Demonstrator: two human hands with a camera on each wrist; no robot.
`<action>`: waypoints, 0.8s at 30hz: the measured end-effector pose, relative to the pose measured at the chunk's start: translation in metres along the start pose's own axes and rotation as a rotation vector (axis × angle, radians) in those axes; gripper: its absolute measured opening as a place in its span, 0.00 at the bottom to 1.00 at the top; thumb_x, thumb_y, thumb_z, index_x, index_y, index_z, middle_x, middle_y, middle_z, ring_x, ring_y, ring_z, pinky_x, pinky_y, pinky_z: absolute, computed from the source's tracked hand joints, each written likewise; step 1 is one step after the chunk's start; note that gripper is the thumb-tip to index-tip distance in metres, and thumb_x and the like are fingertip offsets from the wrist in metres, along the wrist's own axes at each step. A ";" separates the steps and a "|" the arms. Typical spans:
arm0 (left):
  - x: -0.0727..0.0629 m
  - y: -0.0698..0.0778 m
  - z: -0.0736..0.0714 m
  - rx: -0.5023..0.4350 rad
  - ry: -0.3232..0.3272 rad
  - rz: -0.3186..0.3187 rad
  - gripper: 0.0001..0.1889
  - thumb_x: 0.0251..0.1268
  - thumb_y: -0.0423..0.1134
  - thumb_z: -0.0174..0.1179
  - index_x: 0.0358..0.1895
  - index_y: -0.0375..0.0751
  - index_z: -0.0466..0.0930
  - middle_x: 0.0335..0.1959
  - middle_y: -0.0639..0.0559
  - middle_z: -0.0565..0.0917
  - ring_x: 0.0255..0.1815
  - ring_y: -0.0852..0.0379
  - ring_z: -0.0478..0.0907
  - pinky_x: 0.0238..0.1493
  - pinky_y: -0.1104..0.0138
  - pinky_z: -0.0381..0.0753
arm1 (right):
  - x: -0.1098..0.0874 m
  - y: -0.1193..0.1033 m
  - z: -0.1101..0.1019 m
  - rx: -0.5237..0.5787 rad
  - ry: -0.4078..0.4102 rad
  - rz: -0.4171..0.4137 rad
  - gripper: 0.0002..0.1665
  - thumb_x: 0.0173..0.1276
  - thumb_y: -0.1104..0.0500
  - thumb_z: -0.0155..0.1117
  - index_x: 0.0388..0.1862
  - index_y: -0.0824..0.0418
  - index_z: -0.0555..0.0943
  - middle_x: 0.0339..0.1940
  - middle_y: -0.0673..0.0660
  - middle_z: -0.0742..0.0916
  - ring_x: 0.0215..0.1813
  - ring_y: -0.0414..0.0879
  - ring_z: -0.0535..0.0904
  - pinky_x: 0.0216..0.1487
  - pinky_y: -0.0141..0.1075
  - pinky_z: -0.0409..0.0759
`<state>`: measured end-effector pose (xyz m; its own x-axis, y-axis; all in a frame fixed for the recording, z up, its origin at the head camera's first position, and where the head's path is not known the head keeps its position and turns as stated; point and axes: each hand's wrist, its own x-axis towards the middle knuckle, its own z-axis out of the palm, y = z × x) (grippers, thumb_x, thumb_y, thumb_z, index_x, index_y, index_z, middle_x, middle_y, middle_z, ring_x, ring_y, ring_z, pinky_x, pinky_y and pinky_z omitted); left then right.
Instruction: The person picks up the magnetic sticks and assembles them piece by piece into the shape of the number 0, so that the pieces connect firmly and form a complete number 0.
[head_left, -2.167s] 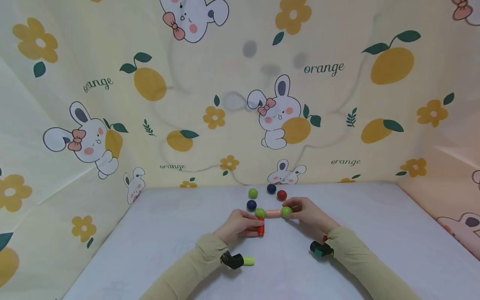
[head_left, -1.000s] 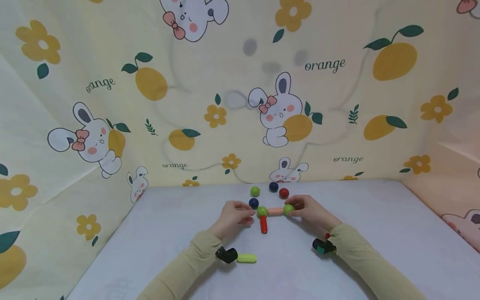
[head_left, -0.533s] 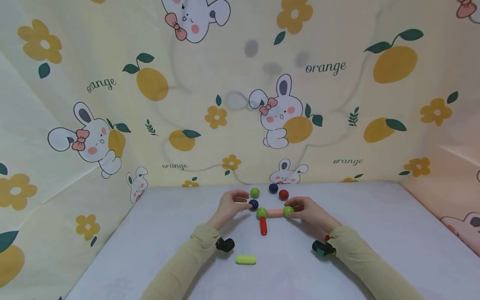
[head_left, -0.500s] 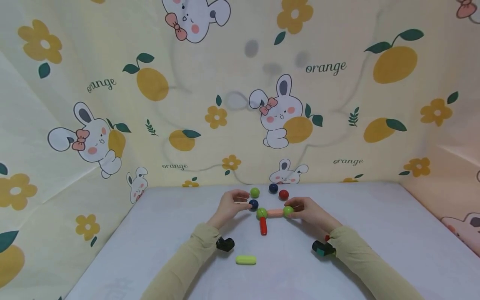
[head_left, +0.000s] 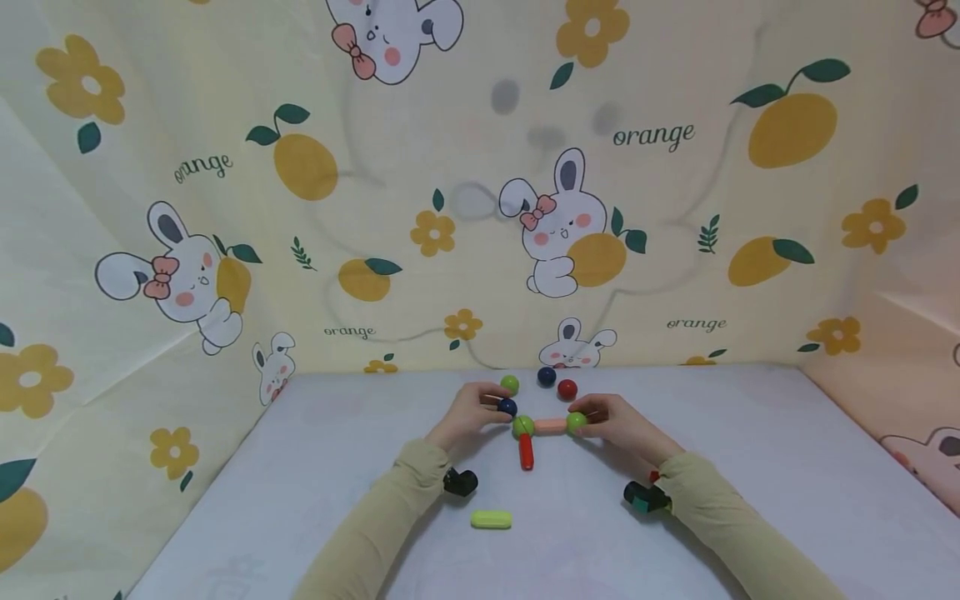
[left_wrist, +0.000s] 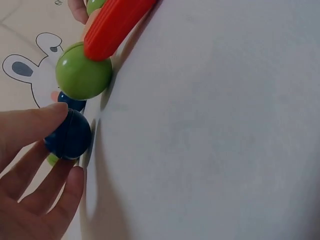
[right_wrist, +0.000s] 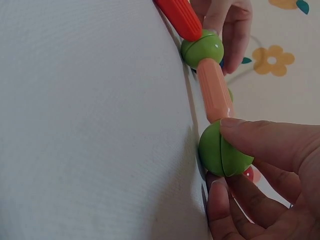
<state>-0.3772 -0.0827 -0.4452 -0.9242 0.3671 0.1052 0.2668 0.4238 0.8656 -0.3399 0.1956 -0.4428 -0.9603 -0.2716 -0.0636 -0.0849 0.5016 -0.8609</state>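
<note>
My left hand [head_left: 472, 410] pinches a dark blue ball [left_wrist: 70, 135] between thumb and fingers, just left of a joined piece. That piece has a green ball [head_left: 523, 427] at its corner, a ribbed red rod [head_left: 527, 452] pointing toward me, and a salmon-pink rod [right_wrist: 215, 90] running right. At the pink rod's right end sits a second green ball [right_wrist: 222, 150], which my right hand [head_left: 617, 423] holds with the thumb on top and fingers beneath. In the left wrist view the red rod meets the corner green ball from above.
Behind the hands lie a loose green ball [head_left: 510, 384], another dark blue ball [head_left: 547, 377] and a red ball [head_left: 567, 389]. A lime-green rod [head_left: 491, 520] lies nearer me on the white table [head_left: 570, 550]. A patterned cloth [head_left: 420, 150] hangs at the back.
My left hand let go of the red rod, moved back and left, and took hold of the near blue ball. My right hand stays on its green ball.
</note>
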 end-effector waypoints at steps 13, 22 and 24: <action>-0.008 0.003 -0.001 0.065 0.022 0.004 0.16 0.53 0.29 0.70 0.48 0.37 0.83 0.46 0.50 0.82 0.45 0.52 0.80 0.48 0.64 0.80 | 0.001 0.000 0.000 -0.001 0.003 -0.009 0.21 0.61 0.62 0.70 0.54 0.61 0.80 0.49 0.53 0.83 0.51 0.49 0.76 0.56 0.45 0.77; -0.023 -0.004 -0.018 0.076 -0.016 -0.013 0.17 0.53 0.32 0.71 0.48 0.36 0.82 0.43 0.50 0.83 0.44 0.53 0.80 0.48 0.64 0.81 | -0.002 -0.001 -0.001 -0.010 -0.012 -0.027 0.22 0.62 0.62 0.69 0.55 0.62 0.79 0.49 0.54 0.82 0.52 0.50 0.76 0.57 0.46 0.76; -0.028 -0.003 -0.019 0.067 -0.037 -0.019 0.18 0.53 0.32 0.71 0.48 0.36 0.82 0.44 0.49 0.83 0.44 0.52 0.81 0.48 0.63 0.81 | -0.002 -0.002 -0.001 -0.012 -0.013 -0.028 0.22 0.62 0.62 0.69 0.55 0.62 0.79 0.50 0.54 0.82 0.53 0.50 0.75 0.56 0.46 0.77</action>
<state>-0.3571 -0.1104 -0.4412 -0.9187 0.3886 0.0700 0.2687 0.4852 0.8321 -0.3377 0.1965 -0.4407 -0.9538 -0.2967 -0.0463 -0.1151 0.5036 -0.8562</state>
